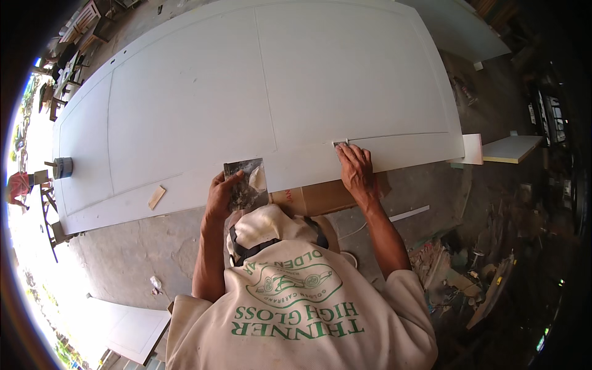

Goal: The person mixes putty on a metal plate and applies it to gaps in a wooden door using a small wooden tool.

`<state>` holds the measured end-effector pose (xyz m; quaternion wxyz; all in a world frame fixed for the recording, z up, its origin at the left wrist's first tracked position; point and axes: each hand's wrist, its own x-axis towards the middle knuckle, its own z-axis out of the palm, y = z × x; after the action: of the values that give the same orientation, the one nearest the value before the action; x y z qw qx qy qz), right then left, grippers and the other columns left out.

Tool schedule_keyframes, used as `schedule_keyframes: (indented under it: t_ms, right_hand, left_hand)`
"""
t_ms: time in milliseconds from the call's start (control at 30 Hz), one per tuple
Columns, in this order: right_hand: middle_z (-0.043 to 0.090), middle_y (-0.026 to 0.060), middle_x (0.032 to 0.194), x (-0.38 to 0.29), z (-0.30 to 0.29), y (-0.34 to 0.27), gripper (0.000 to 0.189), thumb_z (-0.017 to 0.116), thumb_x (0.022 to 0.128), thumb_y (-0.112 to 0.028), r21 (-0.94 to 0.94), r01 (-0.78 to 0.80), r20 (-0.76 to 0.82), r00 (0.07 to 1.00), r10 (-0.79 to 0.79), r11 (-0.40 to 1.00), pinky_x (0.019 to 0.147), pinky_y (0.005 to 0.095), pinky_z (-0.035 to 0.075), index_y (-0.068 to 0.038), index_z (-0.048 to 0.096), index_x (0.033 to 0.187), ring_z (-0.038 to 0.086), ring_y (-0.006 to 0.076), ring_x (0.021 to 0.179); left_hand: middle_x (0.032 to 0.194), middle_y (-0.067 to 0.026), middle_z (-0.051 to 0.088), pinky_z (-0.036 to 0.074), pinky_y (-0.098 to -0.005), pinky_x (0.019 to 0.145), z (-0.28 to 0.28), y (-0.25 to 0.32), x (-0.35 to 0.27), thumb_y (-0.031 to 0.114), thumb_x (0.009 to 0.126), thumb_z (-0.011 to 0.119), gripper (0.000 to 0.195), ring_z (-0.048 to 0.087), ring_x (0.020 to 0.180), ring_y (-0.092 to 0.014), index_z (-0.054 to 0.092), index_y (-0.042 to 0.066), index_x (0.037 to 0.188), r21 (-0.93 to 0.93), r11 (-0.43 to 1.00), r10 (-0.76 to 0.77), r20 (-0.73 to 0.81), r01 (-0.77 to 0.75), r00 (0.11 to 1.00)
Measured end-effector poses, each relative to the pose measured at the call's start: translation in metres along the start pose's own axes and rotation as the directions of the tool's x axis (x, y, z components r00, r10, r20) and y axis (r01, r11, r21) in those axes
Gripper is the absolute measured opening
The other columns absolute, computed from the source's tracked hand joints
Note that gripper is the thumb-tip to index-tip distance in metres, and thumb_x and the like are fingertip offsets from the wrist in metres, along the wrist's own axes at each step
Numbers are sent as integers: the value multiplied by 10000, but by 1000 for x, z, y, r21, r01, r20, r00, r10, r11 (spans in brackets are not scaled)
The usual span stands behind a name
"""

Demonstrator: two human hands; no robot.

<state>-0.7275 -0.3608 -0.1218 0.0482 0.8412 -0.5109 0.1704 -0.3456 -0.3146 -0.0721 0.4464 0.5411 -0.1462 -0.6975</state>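
Note:
My left hand (217, 196) grips a flat, stained dark plate (243, 196) by its left edge, thumb on top. A lump of off-white paste (257, 178), which looks like putty, sits on the plate's right side. In my right hand (358, 171) is a small flat scraper (341, 143), its blade mostly covered by the fingers. The scraper meets a large white panel (194, 106) at the left end of a dark groove (402, 135) near the panel's close edge. Other thin grooves outline rectangles across the panel.
A small can (63, 168) with a stick stands on the panel's left end. A wood offcut (157, 197) lies near the close edge. Below is a cardboard box (319, 199). Scrap (462, 277) litters the floor at right. Another person (19, 187) is at far left.

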Motion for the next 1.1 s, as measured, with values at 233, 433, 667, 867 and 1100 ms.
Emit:
schedule_keyframes:
  t_ms: [233, 433, 667, 867, 1100]
  right_hand:
    - [720, 100, 1212, -1, 7, 28, 294, 602, 929, -29, 5, -81, -29, 996, 81, 997, 969, 434, 455, -3, 729, 1193, 624, 255, 1146]
    - [707, 92, 1258, -7, -2, 44, 318, 604, 925, -27, -1, -96, 39, 995, 96, 995, 962, 433, 450, -14, 723, 1220, 621, 262, 1150]
    - [696, 107, 1296, -18, -8, 59, 334, 594, 935, -15, -9, -101, 55, 993, 101, 995, 993, 441, 443, 0, 707, 1248, 611, 262, 1182]
    - [707, 106, 1294, -32, 6, 68, 340, 594, 939, -4, -107, -77, 25, 996, 80, 991, 999, 430, 442, -7, 713, 1258, 610, 263, 1201]
    - [689, 102, 1338, -36, 1, 87, 383, 587, 918, 30, -100, -140, 16, 990, 142, 985, 1001, 433, 452, -2, 699, 1283, 603, 271, 1224]
  left_hand:
    - [925, -105, 732, 639, -350, 652, 1, 2, 4, 112, 994, 672, 184, 732, 726, -192, 656, -34, 1105, 9, 1000, 15, 18, -15, 1000]
    - [925, -84, 735, 637, -345, 645, -4, -3, 5, 129, 997, 671, 179, 735, 732, -180, 665, -10, 1109, 30, 999, 26, 31, -27, 999]
    - [881, -78, 722, 627, -339, 616, -3, -3, 6, 115, 995, 672, 148, 718, 688, -173, 664, -6, 1079, 3, 1000, 30, 14, -30, 999]
    - [884, -69, 725, 614, -324, 607, -2, 1, 10, 132, 999, 671, 152, 716, 688, -165, 674, 8, 1088, 36, 999, 26, 29, -27, 999]
    - [908, -71, 735, 613, -331, 638, -2, -4, 8, 131, 1000, 670, 151, 721, 712, -169, 680, 20, 1102, -12, 999, 32, 35, -32, 999]
